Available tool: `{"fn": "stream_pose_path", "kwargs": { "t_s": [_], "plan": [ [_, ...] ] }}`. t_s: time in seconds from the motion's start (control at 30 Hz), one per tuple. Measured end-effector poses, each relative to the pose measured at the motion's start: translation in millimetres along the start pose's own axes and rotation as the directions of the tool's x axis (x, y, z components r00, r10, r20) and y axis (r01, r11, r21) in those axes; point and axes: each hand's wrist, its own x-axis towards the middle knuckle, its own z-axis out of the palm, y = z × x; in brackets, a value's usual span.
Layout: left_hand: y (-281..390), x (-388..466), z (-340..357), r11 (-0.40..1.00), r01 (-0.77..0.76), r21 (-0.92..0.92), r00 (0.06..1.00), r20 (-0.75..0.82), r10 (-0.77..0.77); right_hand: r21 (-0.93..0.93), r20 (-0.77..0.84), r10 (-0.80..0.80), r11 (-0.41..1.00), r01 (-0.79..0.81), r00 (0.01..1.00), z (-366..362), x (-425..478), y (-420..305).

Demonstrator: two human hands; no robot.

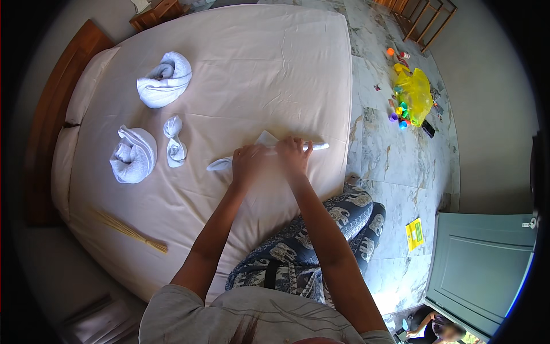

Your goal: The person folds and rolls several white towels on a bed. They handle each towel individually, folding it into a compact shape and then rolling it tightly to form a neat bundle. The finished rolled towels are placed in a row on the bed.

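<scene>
Before me on the bed lies a partly rolled white cloth [318,146], with a pointed corner standing out beyond my hands and a narrow end to each side. My left hand [250,161] is curled over its left part, and my right hand [294,155] grips its right part. The hands are close together; blur hides some of the palms. Left of them is a small knotted white cloth [175,150] with two rounded parts. Farther left sit two coiled white towels, one at the upper left [164,80] and one lower down [134,155].
A bundle of thin sticks [131,231] lies on the bed sheet [258,64]. Pillows rest by the wooden headboard [64,129]. On the marble floor are a yellow plastic bag [414,96], colourful cups and a yellow packet [414,234]. A person [434,329] sits beyond the green door [481,266].
</scene>
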Motion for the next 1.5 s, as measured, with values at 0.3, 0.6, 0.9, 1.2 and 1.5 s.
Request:
{"fn": "stream_pose_path", "kwargs": {
  "t_s": [0.3,0.6,0.9,1.2,1.5],
  "plan": [
    [-15.3,12.9,-6.5,0.977,0.170,-0.127,0.948,0.293,-0.126,0.092,0.243,0.188,0.972,-0.215,0.952,-22.4,17.5,-1.8],
    [-35.8,-55.0,-18.4,0.955,-0.047,-0.293,0.964,0.238,0.120,0.236,0.345,0.313,0.883,-0.405,0.885,-47.6,-25.2,1.5],
    [-32.8,-88.0,-62.5,0.999,0.041,-0.014,0.989,0.142,-0.038,0.178,0.238,0.310,0.918,-0.355,0.920,-40.8,-23.2,4.6],
    [64.8,-63.7,-22.0,0.952,0.139,-0.271,0.957,0.285,-0.059,0.196,0.023,0.208,0.958,-0.208,0.978,-18.1,-37.9,14.1],
    [92.4,-54.5,9.5,0.999,0.040,0.029,0.899,0.434,-0.049,0.267,-0.252,-0.037,0.958,0.106,0.967,-24.3,-61.4,52.4]
  ]
}}
